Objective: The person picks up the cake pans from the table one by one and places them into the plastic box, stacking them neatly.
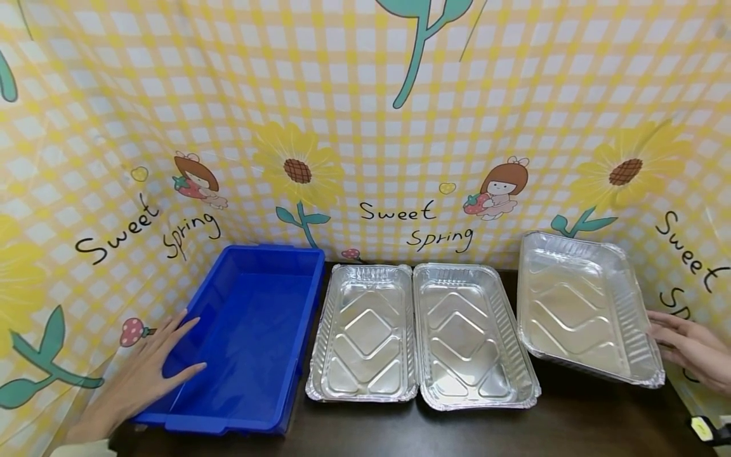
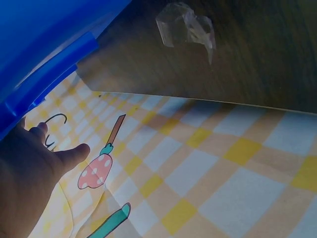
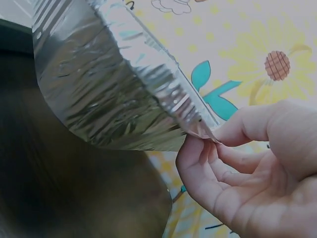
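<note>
One foil tray tilts just left of my right hand, which pinches its rim between thumb and fingers. I'd judge it light but flimsy — its thin walls could buckle, so the crimped rim is the place to hold. My left hand is spread at the outer side of the blue bin, fingers extended — two more trays sit between my hands.
</note>
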Tool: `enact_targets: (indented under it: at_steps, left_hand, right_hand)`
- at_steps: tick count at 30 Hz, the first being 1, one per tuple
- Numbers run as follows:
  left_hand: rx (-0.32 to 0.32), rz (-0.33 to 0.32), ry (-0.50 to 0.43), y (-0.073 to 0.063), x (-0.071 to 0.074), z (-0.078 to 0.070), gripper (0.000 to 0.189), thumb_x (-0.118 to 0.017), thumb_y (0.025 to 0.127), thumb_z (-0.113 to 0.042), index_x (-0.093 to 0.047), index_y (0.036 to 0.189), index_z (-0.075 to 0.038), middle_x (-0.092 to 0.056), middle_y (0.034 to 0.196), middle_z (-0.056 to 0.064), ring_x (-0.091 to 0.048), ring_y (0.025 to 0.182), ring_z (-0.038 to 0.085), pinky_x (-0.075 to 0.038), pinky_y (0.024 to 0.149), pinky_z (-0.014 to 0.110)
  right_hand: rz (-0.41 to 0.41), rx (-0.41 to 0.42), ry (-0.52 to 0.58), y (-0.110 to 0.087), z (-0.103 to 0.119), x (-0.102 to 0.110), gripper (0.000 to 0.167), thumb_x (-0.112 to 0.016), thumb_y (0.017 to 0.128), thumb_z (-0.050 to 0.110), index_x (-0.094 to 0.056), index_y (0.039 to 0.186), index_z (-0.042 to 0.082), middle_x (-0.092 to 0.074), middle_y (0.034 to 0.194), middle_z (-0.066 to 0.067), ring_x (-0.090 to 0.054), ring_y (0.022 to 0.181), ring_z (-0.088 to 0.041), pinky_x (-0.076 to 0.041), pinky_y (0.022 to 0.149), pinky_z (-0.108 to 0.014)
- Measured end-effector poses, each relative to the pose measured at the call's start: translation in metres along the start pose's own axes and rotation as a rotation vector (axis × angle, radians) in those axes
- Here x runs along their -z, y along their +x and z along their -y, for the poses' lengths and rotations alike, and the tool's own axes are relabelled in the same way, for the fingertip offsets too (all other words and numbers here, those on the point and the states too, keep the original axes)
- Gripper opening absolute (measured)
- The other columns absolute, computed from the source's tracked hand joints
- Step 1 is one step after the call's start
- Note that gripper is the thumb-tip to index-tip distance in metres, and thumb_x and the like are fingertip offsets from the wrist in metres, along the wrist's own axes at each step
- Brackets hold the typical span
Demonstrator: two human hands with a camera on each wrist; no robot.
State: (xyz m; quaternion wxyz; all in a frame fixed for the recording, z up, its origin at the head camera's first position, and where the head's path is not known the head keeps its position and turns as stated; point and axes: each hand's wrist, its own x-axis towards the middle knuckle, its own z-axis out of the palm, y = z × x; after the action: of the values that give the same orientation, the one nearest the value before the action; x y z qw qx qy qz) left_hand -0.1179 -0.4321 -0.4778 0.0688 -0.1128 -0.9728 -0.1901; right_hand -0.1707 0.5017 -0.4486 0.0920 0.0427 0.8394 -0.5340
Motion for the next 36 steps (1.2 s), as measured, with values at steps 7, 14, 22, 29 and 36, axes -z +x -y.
enact_targets:
  at_steps: [7,14,22,29,36]
  left_hand:
    - [0.008,-0.003,0.003,-0.001,-0.001,0.001,0.092,-0.077,0.097,-0.042,-0.027,0.169,-0.017,-0.007,0.178,0.014,-0.008,0.157,0.054,-0.009,0.111,0.084]
    - [0.015,0.0,-0.001,0.0,-0.001,0.0,0.091,-0.077,0.097,-0.042,-0.027,0.169,-0.017,-0.006,0.178,0.014,-0.007,0.156,0.054,-0.008,0.11,0.084]
    - [0.014,-0.002,0.001,0.0,-0.001,0.0,0.091,-0.077,0.097,-0.042,-0.027,0.169,-0.017,-0.007,0.178,0.015,-0.009,0.156,0.055,-0.009,0.11,0.084]
    - [0.008,-0.008,0.011,-0.001,-0.001,0.0,0.092,-0.077,0.097,-0.042,-0.027,0.169,-0.015,-0.007,0.177,0.016,-0.008,0.156,0.056,0.002,0.113,0.081]
    - [0.023,0.005,0.023,-0.002,-0.001,0.0,0.092,-0.076,0.097,-0.044,-0.027,0.169,-0.016,-0.008,0.177,0.016,-0.011,0.155,0.056,-0.006,0.112,0.083]
  right_hand:
    - [0.027,0.028,-0.105,-0.004,0.027,-0.021,0.068,-0.041,0.116,0.013,-0.002,0.147,-0.033,-0.059,0.107,0.019,-0.06,0.089,0.012,-0.059,0.076,-0.027]
    - [0.044,0.045,-0.156,0.0,0.039,-0.035,0.069,-0.042,0.115,0.015,-0.006,0.149,-0.032,-0.043,0.136,-0.045,-0.058,0.091,0.014,-0.06,0.078,-0.028]
    - [0.077,0.038,-0.091,0.001,0.049,-0.049,0.067,-0.043,0.112,0.008,-0.004,0.151,-0.03,-0.063,0.116,-0.006,-0.062,0.093,0.007,-0.06,0.078,-0.031]
    - [0.133,0.097,0.012,0.006,0.052,-0.059,0.065,-0.043,0.112,0.005,-0.002,0.15,-0.03,-0.064,0.115,0.004,-0.066,0.095,0.002,-0.06,0.078,-0.03]
    - [0.215,0.199,0.199,0.009,0.053,-0.073,0.063,-0.044,0.105,-0.01,0.0,0.145,-0.031,-0.069,0.111,0.015,-0.069,0.098,-0.005,-0.06,0.077,-0.029]
